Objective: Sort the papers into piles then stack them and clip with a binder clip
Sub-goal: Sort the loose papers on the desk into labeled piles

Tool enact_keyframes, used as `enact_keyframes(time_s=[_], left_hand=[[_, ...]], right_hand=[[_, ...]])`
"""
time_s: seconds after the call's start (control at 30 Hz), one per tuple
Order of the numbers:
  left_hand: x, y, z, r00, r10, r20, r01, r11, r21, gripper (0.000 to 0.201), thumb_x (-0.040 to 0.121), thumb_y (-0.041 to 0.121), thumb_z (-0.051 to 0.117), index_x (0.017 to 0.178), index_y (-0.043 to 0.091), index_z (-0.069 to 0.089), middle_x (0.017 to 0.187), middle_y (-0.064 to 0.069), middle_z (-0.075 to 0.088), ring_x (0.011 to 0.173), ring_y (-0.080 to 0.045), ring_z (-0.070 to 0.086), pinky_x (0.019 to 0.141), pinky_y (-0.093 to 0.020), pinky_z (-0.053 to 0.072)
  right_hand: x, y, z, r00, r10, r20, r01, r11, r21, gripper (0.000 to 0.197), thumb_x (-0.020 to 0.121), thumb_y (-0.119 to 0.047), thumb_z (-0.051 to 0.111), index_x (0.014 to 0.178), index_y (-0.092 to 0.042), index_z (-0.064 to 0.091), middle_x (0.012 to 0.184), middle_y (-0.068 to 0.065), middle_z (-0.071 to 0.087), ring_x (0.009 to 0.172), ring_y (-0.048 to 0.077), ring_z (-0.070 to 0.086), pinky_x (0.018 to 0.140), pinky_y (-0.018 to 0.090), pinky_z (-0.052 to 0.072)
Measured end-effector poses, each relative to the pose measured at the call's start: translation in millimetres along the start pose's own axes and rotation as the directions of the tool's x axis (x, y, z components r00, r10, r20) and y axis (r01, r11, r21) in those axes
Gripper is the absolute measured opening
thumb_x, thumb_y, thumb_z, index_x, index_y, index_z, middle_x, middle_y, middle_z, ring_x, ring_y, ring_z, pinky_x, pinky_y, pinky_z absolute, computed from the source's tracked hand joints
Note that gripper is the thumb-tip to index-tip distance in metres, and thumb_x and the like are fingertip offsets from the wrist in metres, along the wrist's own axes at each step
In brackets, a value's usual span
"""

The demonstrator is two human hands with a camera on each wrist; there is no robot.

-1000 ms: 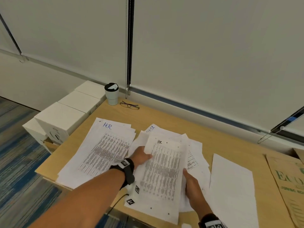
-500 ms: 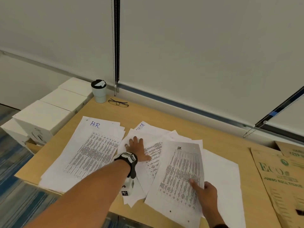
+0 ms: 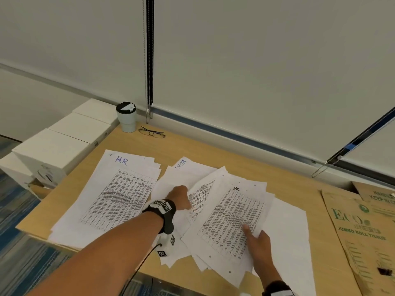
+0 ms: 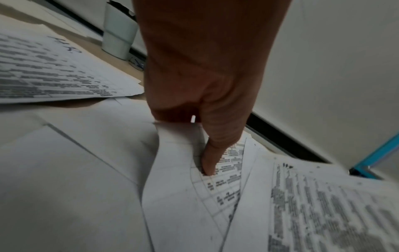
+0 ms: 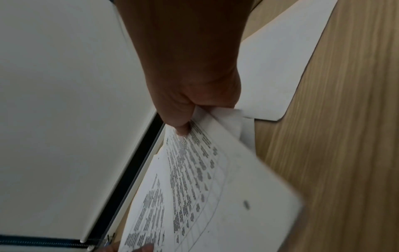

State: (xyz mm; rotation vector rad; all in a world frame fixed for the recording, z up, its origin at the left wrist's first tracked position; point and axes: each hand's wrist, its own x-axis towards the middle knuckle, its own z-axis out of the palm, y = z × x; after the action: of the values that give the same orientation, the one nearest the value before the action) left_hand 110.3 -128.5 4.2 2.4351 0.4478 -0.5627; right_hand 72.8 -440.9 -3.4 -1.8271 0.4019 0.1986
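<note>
Nearest us, our right hand [image 3: 259,242] pinches the lower right edge of a white printed sheet marked "HR" in black ink [image 3: 230,218], thumb on top and fingers curled beneath it, as the right wrist view shows. Just beside it, our left hand [image 3: 181,197] presses down on the loose heap of unsorted white papers [image 3: 192,180] in the middle of the light wooden table [image 3: 267,174], thumb flat on a printed page; whether the other fingers lie straight or tuck under a sheet we cannot tell. Further left lies the white pile headed "H.R." in blue ink [image 3: 111,197]. We judge the sorting step is in hand: the pinched sheet next needs carrying across over our left arm onto that matching pile. Beyond stand a white lidded tumbler [image 3: 126,117] and dark-framed glasses [image 3: 152,133].
</note>
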Motion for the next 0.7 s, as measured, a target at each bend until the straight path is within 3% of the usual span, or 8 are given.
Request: enact_keyframes(time_s=[0.07, 0.13, 0.2, 0.23, 0.33, 0.43, 0.57, 0.7], left_hand=[[-6.5, -6.6, -2.8, 0.98, -0.028, 0.195, 0.039, 0.998, -0.052, 0.083, 0.075, 0.036, 0.091, 0.139, 0.001, 0.052, 0.143, -0.015, 0.06, 0.127, -0.034, 0.061, 0.104, -0.04, 0.053], [-17.2, -13.4, -5.6, 0.921, -0.052, 0.386, 0.088, 0.993, -0.075, 0.111, 0.055, 0.062, 0.095, 0.141, 0.004, 0.055, 0.142, -0.013, 0.063, 0.125, -0.033, 0.064, 0.105, -0.044, 0.054], [-21.3, -20.1, 0.8, 0.884, -0.049, 0.464, 0.165, 0.963, -0.214, 0.13, 0.032, 0.084, 0.087, 0.137, 0.011, 0.062, 0.135, -0.012, 0.069, 0.124, -0.032, 0.066, 0.108, -0.046, 0.053], [-23.0, -21.0, 4.9, 0.875, -0.048, 0.482, 0.234, 0.913, -0.335, 0.134, 0.032, 0.087, 0.085, 0.142, 0.014, 0.059, 0.141, -0.011, 0.065, 0.131, -0.031, 0.061, 0.113, -0.046, 0.047], [-34.1, -14.9, 12.4, 0.913, -0.053, 0.404, 0.242, 0.869, -0.432, 0.129, 0.057, 0.083, 0.08, 0.155, 0.009, 0.042, 0.158, -0.01, 0.047, 0.145, -0.03, 0.046, 0.12, -0.041, 0.037], [-41.9, -15.2, 18.3, 0.991, -0.005, 0.135, 0.057, 0.921, -0.386, 0.079, 0.084, 0.043, 0.083, 0.145, 0.002, 0.05, 0.147, -0.01, 0.058, 0.132, -0.028, 0.058, 0.112, -0.037, 0.048], [-54.9, -33.0, -7.8, 0.996, 0.081, 0.032, -0.055, 0.874, -0.482, 0.049, 0.088, 0.019, 0.082, 0.131, 0.005, 0.065, 0.129, -0.01, 0.072, 0.117, -0.026, 0.068, 0.103, -0.04, 0.056], [-67.3, -73.3, -57.7, 0.994, 0.104, -0.03, -0.104, 0.852, -0.513, 0.04, 0.089, 0.013, 0.08, 0.126, 0.006, 0.068, 0.122, -0.01, 0.074, 0.111, -0.027, 0.07, 0.095, -0.04, 0.059]], right_hand=[[1.8, 1.8, 10.6, 1.0, 0.006, -0.006, -0.006, 1.0, -0.006, 0.025, 0.102, -0.03, 0.064, 0.122, -0.016, 0.065, 0.109, 0.006, 0.075, 0.097, 0.028, 0.074, 0.081, 0.046, 0.064], [3.9, 7.6, 22.4, 0.998, 0.058, -0.036, -0.06, 0.996, -0.064, 0.029, 0.101, -0.031, 0.063, 0.123, -0.011, 0.06, 0.116, 0.01, 0.07, 0.101, 0.03, 0.07, 0.083, 0.046, 0.062], [3.0, 12.3, 33.0, 0.992, 0.106, -0.071, -0.114, 0.984, -0.134, 0.033, 0.101, -0.03, 0.063, 0.122, -0.006, 0.053, 0.119, 0.014, 0.064, 0.104, 0.032, 0.065, 0.088, 0.047, 0.058], [1.5, 13.0, 38.2, 0.992, 0.103, -0.076, -0.114, 0.981, -0.159, 0.034, 0.101, -0.028, 0.063, 0.123, -0.006, 0.051, 0.121, 0.014, 0.062, 0.105, 0.032, 0.063, 0.089, 0.047, 0.057], [-6.0, 8.5, 51.7, 0.998, 0.042, -0.039, -0.05, 0.976, -0.211, 0.044, 0.097, -0.022, 0.069, 0.13, -0.004, 0.045, 0.125, 0.013, 0.06, 0.107, 0.031, 0.061, 0.091, 0.046, 0.055], [-10.8, 1.5, 58.7, 0.999, -0.018, -0.027, 0.011, 0.971, -0.238, 0.056, 0.095, -0.014, 0.07, 0.139, -0.005, 0.037, 0.12, 0.008, 0.057, 0.105, 0.031, 0.059, 0.094, 0.044, 0.052], [-13.9, -11.5, 71.9, 0.992, -0.121, -0.039, 0.113, 0.98, -0.163, 0.069, 0.092, -0.016, 0.075, 0.144, -0.018, 0.029, 0.119, 0.016, 0.061, 0.107, 0.037, 0.065, 0.094, 0.054, 0.056], [-20.9, -30.6, 102.3, 0.986, -0.166, -0.001, 0.165, 0.979, -0.123, 0.066, 0.097, -0.028, 0.069, 0.149, -0.019, 0.03, 0.124, 0.012, 0.059, 0.097, 0.026, 0.065, 0.092, 0.047, 0.054]])
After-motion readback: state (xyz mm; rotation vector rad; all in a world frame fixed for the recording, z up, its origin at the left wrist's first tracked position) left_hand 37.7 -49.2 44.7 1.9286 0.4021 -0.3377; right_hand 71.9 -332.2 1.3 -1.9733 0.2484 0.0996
